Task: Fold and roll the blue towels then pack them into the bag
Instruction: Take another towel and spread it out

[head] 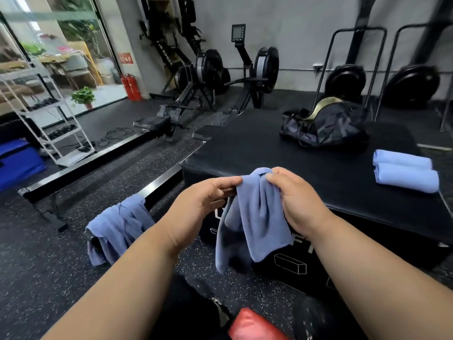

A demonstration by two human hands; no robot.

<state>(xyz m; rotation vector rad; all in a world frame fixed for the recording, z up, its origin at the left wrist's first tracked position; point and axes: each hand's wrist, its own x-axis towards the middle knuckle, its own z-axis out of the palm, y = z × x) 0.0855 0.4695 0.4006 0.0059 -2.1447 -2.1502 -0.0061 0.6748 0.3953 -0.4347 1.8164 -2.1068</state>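
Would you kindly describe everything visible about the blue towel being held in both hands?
The soft blue terry-like towel is unfolded and bunched, hanging limp in vertical folds in front of the black padded box. The left hand and right hand pinch its gathered top edge side by side; its lower end dangles free, touching nothing else visible.
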